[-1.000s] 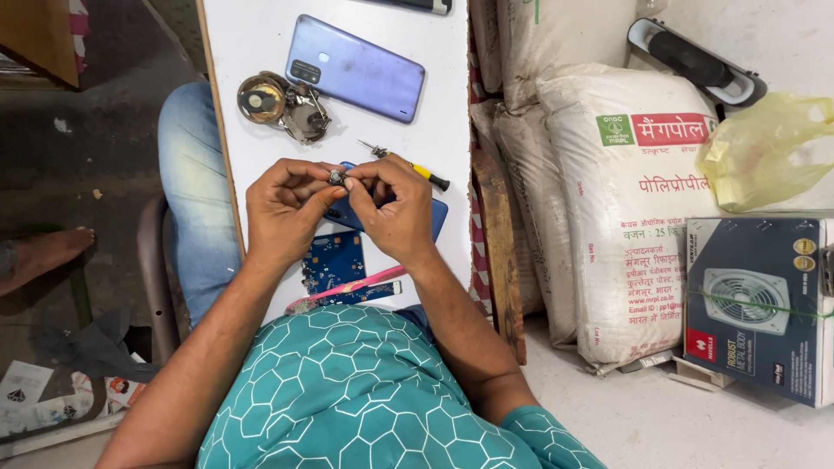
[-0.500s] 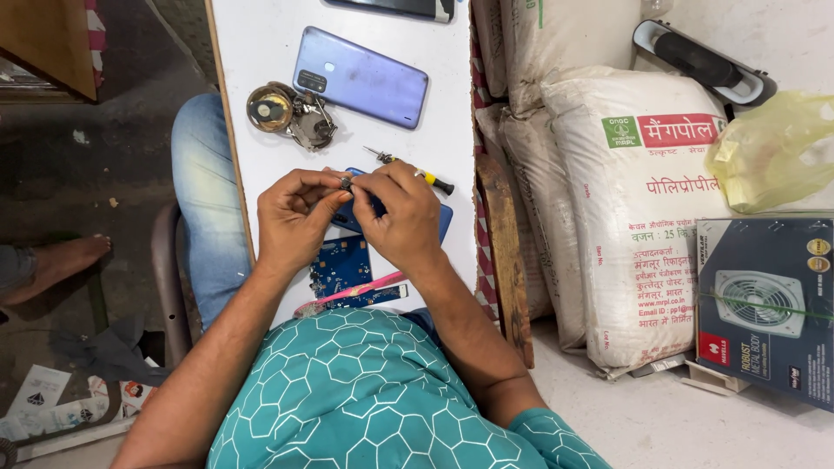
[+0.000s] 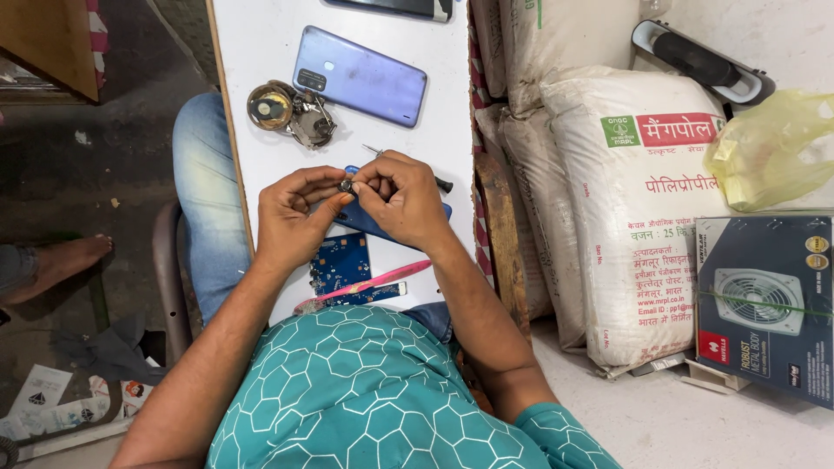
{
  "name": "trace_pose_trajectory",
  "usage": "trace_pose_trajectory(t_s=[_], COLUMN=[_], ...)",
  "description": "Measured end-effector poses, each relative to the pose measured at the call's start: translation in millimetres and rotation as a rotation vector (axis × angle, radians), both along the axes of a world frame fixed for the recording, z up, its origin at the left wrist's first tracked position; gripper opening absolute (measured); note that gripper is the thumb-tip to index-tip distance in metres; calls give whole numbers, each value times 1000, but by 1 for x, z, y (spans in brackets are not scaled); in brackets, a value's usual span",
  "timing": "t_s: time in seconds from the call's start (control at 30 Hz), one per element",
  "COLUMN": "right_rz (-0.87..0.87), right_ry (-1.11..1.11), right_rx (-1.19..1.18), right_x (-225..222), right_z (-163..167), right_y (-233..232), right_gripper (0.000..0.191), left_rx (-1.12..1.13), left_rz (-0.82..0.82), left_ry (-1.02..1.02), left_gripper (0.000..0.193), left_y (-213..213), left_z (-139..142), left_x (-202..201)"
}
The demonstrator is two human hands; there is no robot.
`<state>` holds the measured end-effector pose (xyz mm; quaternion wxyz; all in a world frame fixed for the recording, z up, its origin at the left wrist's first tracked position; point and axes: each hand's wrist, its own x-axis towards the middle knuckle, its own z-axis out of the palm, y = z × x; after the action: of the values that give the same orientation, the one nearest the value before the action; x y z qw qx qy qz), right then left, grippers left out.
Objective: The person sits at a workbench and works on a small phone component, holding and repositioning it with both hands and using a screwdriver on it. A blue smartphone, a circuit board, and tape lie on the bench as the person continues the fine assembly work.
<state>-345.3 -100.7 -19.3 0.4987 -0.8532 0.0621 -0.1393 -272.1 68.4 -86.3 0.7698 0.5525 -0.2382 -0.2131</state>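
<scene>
A tiny dark metal part [image 3: 346, 184] sits pinched between the fingertips of both hands, right where they meet above the white tabletop [image 3: 252, 48]. The left hand [image 3: 294, 215] closes thumb and forefinger on it from one side; the right hand [image 3: 401, 198] closes its fingertips on it from the other, the remaining fingers curled in (what the part is exactly is too small to tell).

Just under the right hand lies a dark blue flat phone-shaped piece [image 3: 372, 224], mostly covered by the palm. A slim screwdriver with a black handle [image 3: 443, 184] pokes out on either side of that hand. Nearer the body, a blue printed circuit board [image 3: 343, 265] lies flat, with a pink plastic toothbrush [image 3: 365, 285] resting across its lower edge.

Farther up the table sit a round brass-coloured metal mechanism [image 3: 288, 111] and, beside it, a lilac smartphone lying face down [image 3: 360, 76]. Right of the table, white woven sacks [image 3: 625, 217] are stacked, with a yellow plastic bag [image 3: 769, 148] and a dark fan carton [image 3: 764, 304] beyond them.
</scene>
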Motion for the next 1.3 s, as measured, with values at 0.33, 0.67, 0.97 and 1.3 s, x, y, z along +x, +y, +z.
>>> trace_pose_trajectory(t_s=[0.33, 0.67, 0.97, 1.3], right_rz=[-85, -186, -179, -96], right_ry=[-4, -164, -194, -100], right_rx=[1, -93, -114, 106], right_x=[-1, -3, -6, -15], right_z=[-1, -2, 4, 13], right_y=[12, 27, 25, 23], right_gripper=[1, 8, 10, 3], left_rx=[-10, -47, 37, -82], left_rz=[8, -1, 18, -120], left_ry=[-25, 68, 102, 158], left_gripper=[35, 31, 21, 19], left_y=[1, 1, -2, 7], left_z=[1, 8, 5, 0], left_x=[-2, -2, 2, 11])
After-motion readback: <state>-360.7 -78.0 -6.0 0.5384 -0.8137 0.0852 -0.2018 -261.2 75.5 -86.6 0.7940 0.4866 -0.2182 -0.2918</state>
